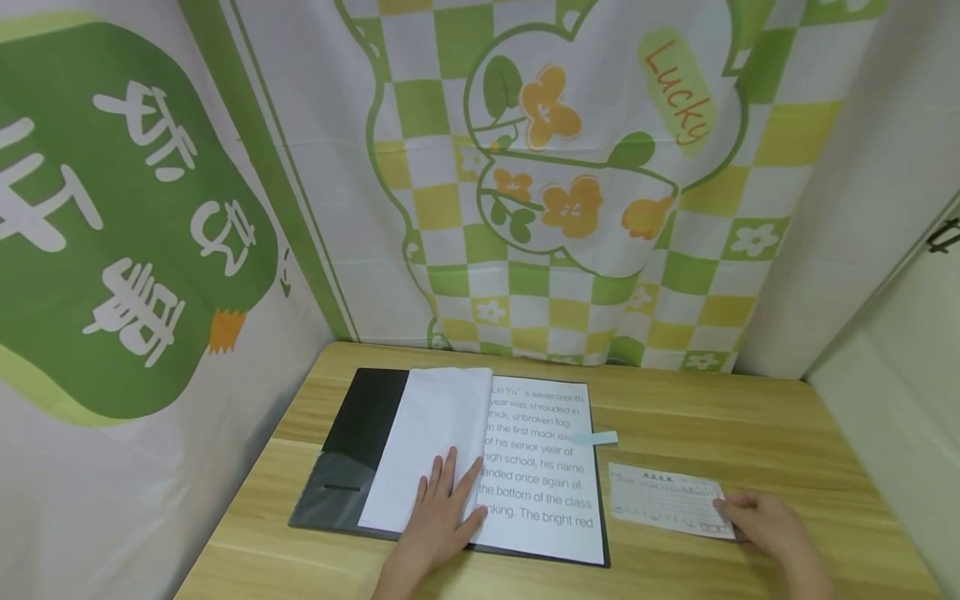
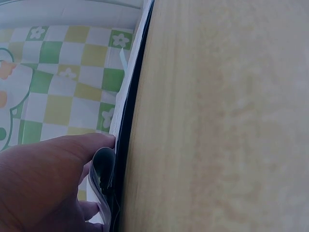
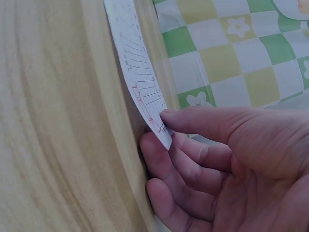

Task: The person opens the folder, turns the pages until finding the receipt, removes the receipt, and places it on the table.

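An open black folder (image 1: pixel 382 417) lies on the wooden table with white sheets inside. On its right side is a page (image 1: pixel 536 467) of large printed English text. A blank white page (image 1: pixel 427 425) is turned to the left, its curved fold near the middle. My left hand (image 1: pixel 442 508) rests on these pages with fingers spread, thumb on the printed page; the left wrist view shows the rolled page edge beneath the hand (image 2: pixel 53 179). To the right, my right hand (image 1: pixel 768 525) pinches the right end of a printed paper slip (image 1: pixel 667 500) between thumb and fingers (image 3: pixel 193 121).
A pale blue tab (image 1: pixel 600 437) sticks out from the folder's right edge. The wooden table (image 1: pixel 712 417) extends right and behind the folder. A green-and-white patterned curtain (image 1: pixel 570 275) hangs along the back edge, with printed cloth (image 1: pixel 150 208) at left.
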`<state>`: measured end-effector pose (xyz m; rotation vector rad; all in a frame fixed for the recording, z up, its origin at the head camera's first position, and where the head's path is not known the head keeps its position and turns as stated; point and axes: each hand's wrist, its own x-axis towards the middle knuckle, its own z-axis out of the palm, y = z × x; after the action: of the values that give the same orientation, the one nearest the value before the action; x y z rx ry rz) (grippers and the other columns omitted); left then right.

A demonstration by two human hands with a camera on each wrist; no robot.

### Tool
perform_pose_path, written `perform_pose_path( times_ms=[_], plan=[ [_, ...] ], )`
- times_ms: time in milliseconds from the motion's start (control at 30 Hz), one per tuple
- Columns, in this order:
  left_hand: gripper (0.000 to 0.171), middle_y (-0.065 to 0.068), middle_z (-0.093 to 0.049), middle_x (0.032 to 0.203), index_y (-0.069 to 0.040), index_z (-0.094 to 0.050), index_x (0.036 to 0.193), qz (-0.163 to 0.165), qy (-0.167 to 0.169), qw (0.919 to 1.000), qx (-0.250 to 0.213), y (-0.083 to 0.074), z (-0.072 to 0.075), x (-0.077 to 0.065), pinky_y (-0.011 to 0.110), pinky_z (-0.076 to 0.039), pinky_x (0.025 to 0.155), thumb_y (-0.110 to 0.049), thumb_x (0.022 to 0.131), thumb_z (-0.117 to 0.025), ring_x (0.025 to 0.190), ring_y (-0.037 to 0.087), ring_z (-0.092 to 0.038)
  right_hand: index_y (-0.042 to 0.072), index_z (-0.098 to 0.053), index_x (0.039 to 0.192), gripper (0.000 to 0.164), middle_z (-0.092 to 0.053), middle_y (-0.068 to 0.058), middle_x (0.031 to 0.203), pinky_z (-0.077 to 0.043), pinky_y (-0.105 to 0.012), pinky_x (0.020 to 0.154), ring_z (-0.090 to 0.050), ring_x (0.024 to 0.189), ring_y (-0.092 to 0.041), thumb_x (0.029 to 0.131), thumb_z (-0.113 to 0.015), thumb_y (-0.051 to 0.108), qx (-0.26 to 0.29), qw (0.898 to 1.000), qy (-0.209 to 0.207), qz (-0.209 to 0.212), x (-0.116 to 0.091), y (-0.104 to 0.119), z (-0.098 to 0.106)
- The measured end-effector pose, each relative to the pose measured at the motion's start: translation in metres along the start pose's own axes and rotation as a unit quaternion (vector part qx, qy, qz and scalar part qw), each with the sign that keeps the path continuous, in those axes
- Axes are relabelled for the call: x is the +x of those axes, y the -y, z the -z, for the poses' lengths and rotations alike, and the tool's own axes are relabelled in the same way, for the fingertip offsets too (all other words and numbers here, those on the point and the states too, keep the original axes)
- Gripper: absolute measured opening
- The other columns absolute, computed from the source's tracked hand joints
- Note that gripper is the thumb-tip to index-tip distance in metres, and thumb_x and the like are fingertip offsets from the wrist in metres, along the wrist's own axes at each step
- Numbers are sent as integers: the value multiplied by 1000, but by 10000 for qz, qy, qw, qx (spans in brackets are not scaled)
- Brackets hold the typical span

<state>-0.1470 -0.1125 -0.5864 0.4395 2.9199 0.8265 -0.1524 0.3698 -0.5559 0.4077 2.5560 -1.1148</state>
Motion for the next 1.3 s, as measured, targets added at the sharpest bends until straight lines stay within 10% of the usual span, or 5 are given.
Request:
perform_pose_path(
  times_ms=[1300],
  plan=[
    [67, 26, -16, 173, -21, -38, 165, 74, 133, 9998, 122, 0, 1, -1, 76, -19, 120, -46, 106, -56, 158, 52, -14, -10, -68, 101, 36, -66, 0, 78, -45, -32, 65, -59, 73, -18, 97, -70, 26, -480, 9973, -491, 258, -4, -3, -6]
  ],
)
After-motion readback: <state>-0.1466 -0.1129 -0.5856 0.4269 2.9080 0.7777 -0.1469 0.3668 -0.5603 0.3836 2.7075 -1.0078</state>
